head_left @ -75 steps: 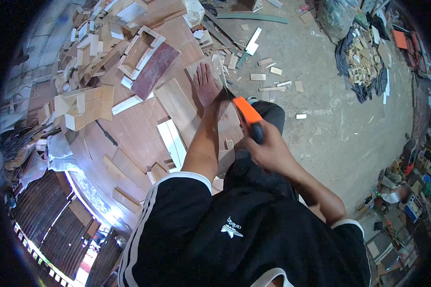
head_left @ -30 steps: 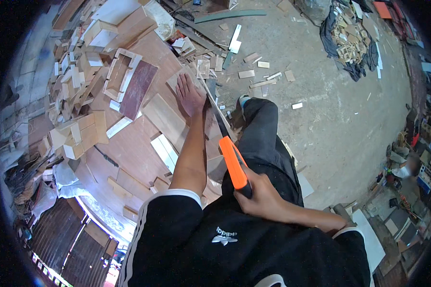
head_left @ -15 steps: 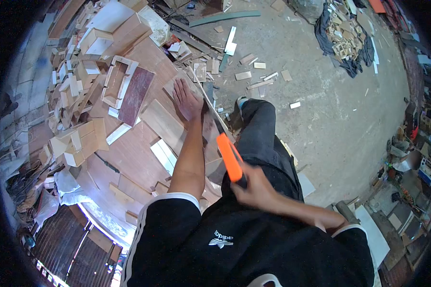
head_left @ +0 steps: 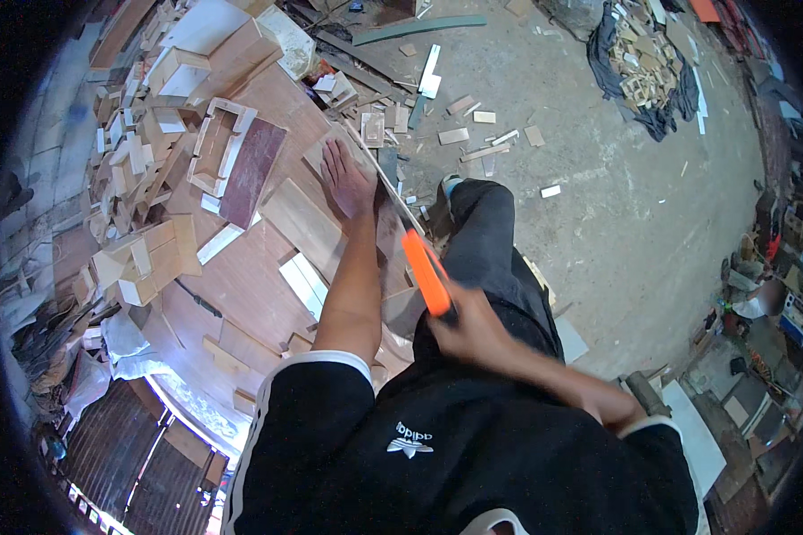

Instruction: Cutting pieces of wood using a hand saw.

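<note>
My left hand [head_left: 348, 178] lies flat, fingers stretched out, on a wooden board [head_left: 389, 241] resting on the plywood work surface. My right hand [head_left: 464, 325], smeared by motion, is closed round the orange and black handle of a handsaw [head_left: 426, 272]. The saw's dark blade runs forward along the board's right side, past my left wrist; its exact contact with the wood is hard to make out. Under my right arm, my dark-trousered leg [head_left: 482, 232] extends forward beside the board.
Piled wooden boxes [head_left: 161, 250] and a maroon-topped piece [head_left: 252, 178] occupy the plywood [head_left: 223, 303] at left. Offcuts [head_left: 453, 135] are scattered over the concrete floor [head_left: 642, 250], with a heap of scraps on dark sheeting [head_left: 642, 85] at upper right and clutter along the right wall.
The saw handle was drawn back toward my body from its position 2.5 seconds ago, then moved forward again over the last second. My left hand stays on the board; the view has shifted.
</note>
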Demonstrator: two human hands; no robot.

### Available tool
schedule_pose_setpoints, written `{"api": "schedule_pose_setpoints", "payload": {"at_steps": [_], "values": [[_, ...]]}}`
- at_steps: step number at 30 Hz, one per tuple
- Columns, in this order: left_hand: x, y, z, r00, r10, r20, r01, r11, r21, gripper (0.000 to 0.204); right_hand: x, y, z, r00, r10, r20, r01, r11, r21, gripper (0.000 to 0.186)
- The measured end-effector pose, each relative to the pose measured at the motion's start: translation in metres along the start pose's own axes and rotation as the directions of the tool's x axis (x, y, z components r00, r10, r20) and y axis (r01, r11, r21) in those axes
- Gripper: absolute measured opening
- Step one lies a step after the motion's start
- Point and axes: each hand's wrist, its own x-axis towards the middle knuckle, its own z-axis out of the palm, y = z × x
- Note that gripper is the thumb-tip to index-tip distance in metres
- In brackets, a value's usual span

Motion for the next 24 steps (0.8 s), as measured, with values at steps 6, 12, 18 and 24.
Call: {"api": "schedule_pose_setpoints", "payload": {"at_steps": [6, 12, 18, 24], "values": [[0.009, 0.038, 0.022, 0.998, 0.018, 0.055, -0.013, 0.995, -0.096, 0.064, 0.093, 0.069, 0.011, 0.994, -0.069, -0.08, 0.065, 0.997, -0.052, 0.028], [-0.003, 0.014, 0.004, 0.999, -0.044, 0.033, 0.044, 0.999, -0.012, 0.066, -0.043, -0.062, -0.03, 0.99, 0.091, 0.108, -0.102, 0.99, 0.098, 0.037], [0.011, 0.047, 0.021, 0.999, 0.029, 0.031, -0.027, 0.998, -0.055, 0.067, 0.106, 0.088, 0.002, 0.955, -0.227, -0.193, 0.226, 0.974, -0.027, 0.02], [-0.001, 0.019, 0.008, 0.999, -0.05, 0.022, 0.05, 0.999, -0.01, 0.065, 0.108, -0.052, -0.023, 0.994, 0.055, 0.098, -0.058, 0.998, 0.027, 0.021]]}}
